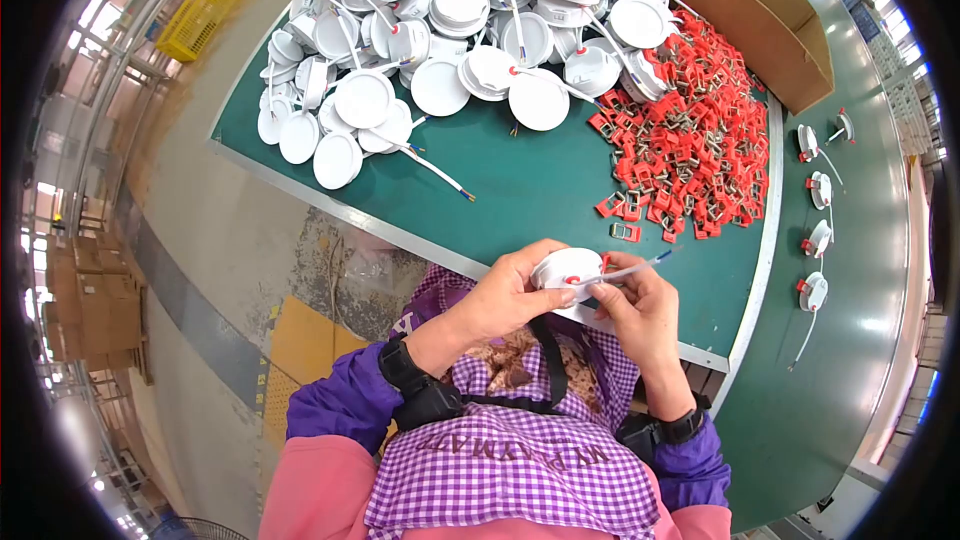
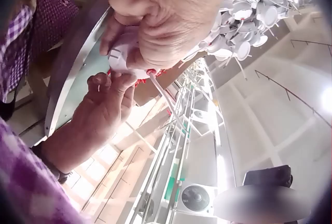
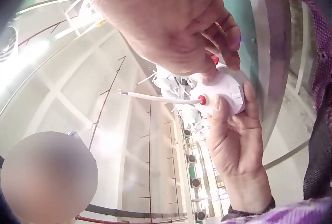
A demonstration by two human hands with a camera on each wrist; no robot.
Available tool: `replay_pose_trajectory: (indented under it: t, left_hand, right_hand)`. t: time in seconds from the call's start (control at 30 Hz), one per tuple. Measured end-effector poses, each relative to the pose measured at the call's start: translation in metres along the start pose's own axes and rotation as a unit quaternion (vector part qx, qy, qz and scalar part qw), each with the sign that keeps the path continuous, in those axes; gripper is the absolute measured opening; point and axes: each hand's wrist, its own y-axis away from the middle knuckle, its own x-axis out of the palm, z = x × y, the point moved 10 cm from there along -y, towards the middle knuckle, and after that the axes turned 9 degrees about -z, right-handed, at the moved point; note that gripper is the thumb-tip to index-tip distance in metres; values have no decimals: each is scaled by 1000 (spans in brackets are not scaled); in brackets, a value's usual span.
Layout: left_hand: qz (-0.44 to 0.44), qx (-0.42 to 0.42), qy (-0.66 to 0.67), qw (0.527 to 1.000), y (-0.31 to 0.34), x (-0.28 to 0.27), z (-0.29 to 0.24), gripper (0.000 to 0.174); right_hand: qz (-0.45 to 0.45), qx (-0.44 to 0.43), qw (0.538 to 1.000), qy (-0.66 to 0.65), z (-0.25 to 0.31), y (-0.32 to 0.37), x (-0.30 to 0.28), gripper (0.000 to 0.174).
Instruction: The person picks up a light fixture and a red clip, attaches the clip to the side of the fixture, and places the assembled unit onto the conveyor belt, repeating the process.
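Note:
Near the front edge of the green table, my left hand [image 1: 500,292] grips a white round downlight [image 1: 566,266] by its rim. A white cable [image 1: 632,271] runs out of a red grommet [image 3: 202,100] on the light and ends in bare coloured wires. At the light's other side, my right hand [image 1: 645,315] pinches a small red clip [image 3: 215,59] against the housing. Fingers cover most of that clip. The right wrist view shows the left thumb beside the grommet and the left fingers round the rim.
A heap of white downlights [image 1: 462,5] covers the back of the table [image 1: 480,195]. Right of it lies a pile of red clips with metal springs [image 1: 700,130], beside a cardboard box [image 1: 770,15]. Several downlights [image 1: 813,292] stand in a row on the green belt [image 1: 790,420] at right.

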Motion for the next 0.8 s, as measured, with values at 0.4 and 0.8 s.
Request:
replay_pose_trajectory:
  t: [0.4,0.8]
  left_hand:
    - [-54,-10,98,994,0,-15,-5,34]
    - [-112,-18,144,983,4,-49,-25,36]
  right_hand:
    - [30,-37,998,33,15,-14,2,38]
    - [-110,-271,837,462,42,-31,-3,13]
